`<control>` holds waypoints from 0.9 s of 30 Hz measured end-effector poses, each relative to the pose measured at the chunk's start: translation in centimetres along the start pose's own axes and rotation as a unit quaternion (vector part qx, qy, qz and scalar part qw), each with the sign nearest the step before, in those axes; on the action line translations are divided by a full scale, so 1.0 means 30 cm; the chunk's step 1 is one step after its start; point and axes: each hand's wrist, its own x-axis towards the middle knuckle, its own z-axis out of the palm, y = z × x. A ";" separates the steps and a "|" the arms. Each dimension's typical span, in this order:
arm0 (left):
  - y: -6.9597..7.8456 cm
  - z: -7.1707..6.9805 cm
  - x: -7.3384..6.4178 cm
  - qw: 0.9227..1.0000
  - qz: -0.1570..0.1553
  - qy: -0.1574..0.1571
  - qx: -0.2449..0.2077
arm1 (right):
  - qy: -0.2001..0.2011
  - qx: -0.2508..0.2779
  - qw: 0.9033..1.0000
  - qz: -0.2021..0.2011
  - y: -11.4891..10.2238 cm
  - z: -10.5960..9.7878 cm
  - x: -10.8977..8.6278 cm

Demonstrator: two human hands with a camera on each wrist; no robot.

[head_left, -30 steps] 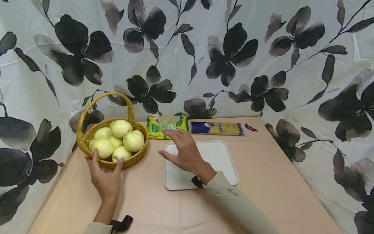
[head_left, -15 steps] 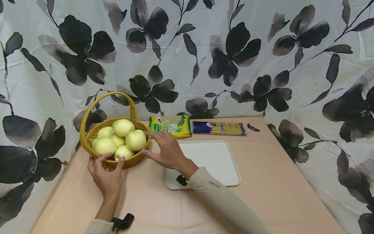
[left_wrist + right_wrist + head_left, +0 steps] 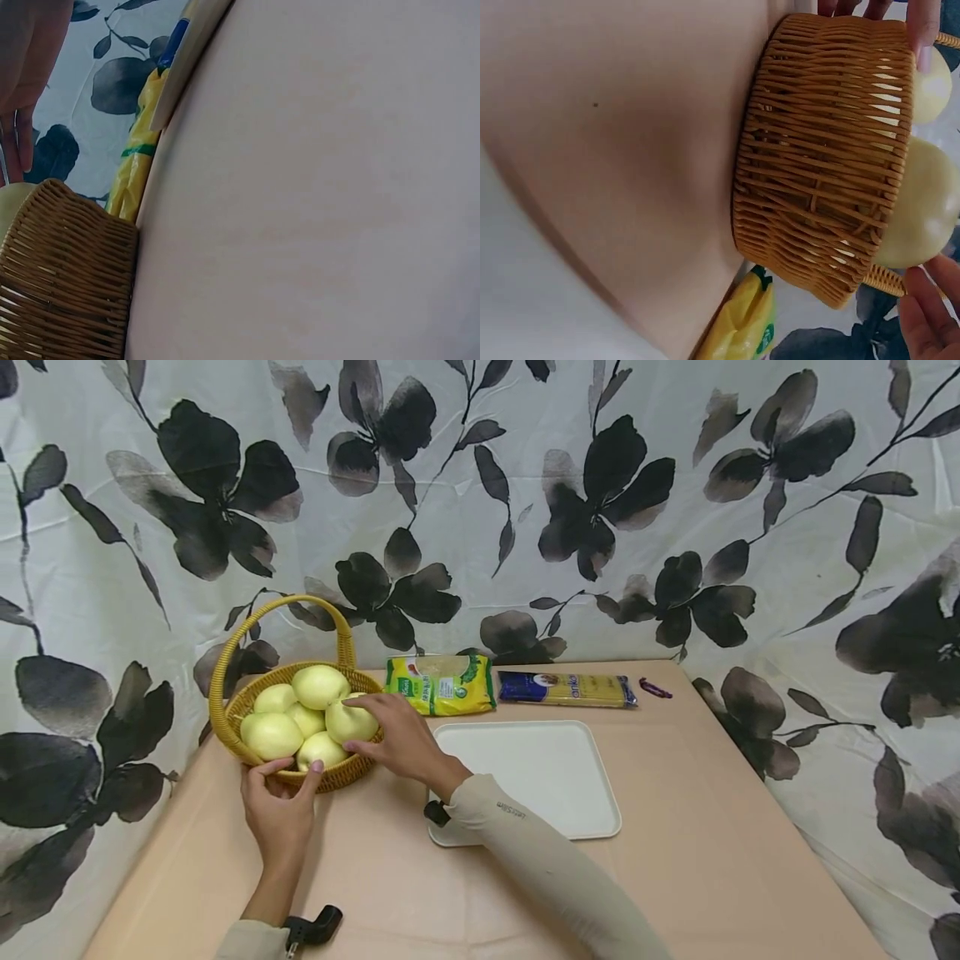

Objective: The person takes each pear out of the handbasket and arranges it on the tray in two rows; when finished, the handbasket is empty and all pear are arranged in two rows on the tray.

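A yellow wicker basket [image 3: 348, 774] with a tall arched handle stands on the left of the table, filled with several pale green apples. My left hand [image 3: 277, 814] holds its front rim, thumb on the edge and fingers against the side. At the right of the basket, my right hand [image 3: 401, 735] has its thumb and fingers around one apple [image 3: 348, 722], which still lies among the others. The right wrist view shows the fingertips [image 3: 922, 307] against that apple [image 3: 922, 206]. In the left wrist view, the right hand [image 3: 26, 56] reaches over the basket [image 3: 71, 262].
A white rectangular tray [image 3: 532, 777] lies right of the basket, partly under the right forearm. Behind it are a yellow-green packet [image 3: 453, 685], a blue and gold packet [image 3: 566, 689] and a small dark red item [image 3: 655, 688]. A floral curtain [image 3: 465, 485] hangs behind the table.
My right hand has moved left from above the tray to the apple at the basket's right side. My left hand has stayed at the front rim, its fingers shifting slightly.
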 end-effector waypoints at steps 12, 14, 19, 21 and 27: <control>-0.013 0.007 0.008 0.999 -0.005 0.000 -0.035 | -0.020 0.010 0.999 0.035 0.019 0.060 0.043; -0.013 0.008 0.007 0.999 -0.004 0.000 -0.044 | -0.018 0.014 0.999 0.035 0.023 0.063 0.043; -0.009 0.009 0.002 0.999 -0.011 -0.002 -0.042 | 0.001 0.041 0.998 0.041 0.030 0.059 0.035; -0.008 0.008 0.002 0.999 -0.014 -0.001 -0.037 | 0.009 0.055 0.997 0.045 0.032 0.051 0.031; -0.016 0.003 0.006 0.999 -0.007 -0.001 -0.037 | 0.031 0.091 0.994 0.051 0.037 0.006 0.017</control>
